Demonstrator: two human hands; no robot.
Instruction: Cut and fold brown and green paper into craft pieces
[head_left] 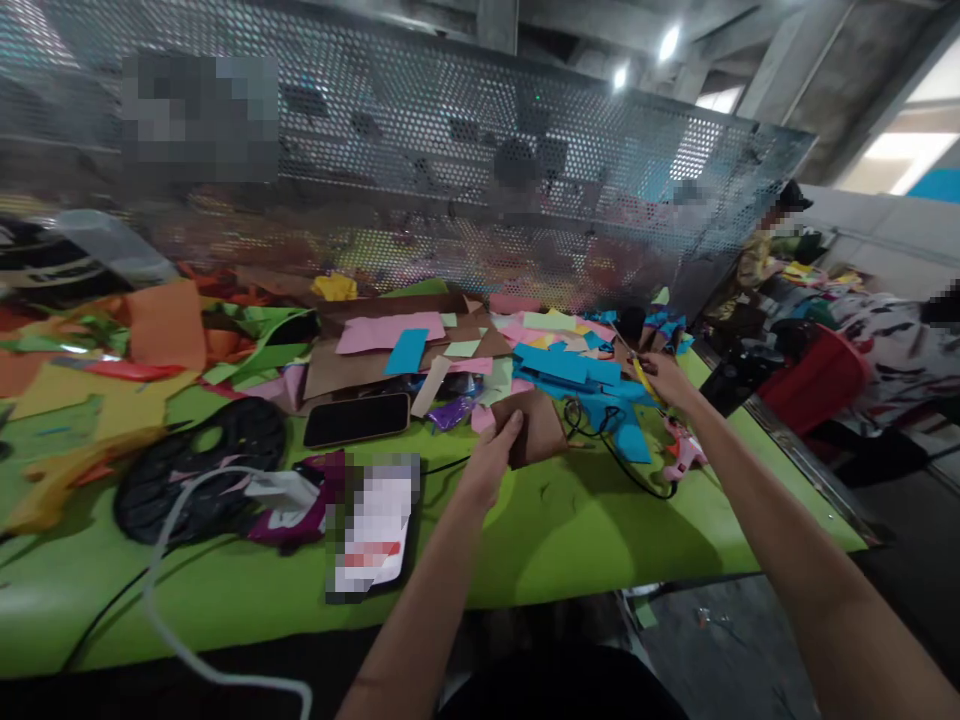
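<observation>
My left hand (489,462) pinches a brown piece of paper (536,428) just above the green table (570,530). Its thumb lies on the paper's left edge. My right hand (666,380) reaches farther out to the right, into a heap of blue paper cut-outs (574,375). Its fingers curl around something thin and yellow (642,377) that I cannot name. A pink glue gun (681,452) lies on the table under my right forearm, with its black cord (622,465) looping toward the brown paper.
A black phone (357,419) lies left of the brown paper. Coloured paper scraps (420,345) cover the back of the table before a perforated metal screen (480,170). A white cable (176,600) crosses the front left. Another person (892,345) sits at the far right.
</observation>
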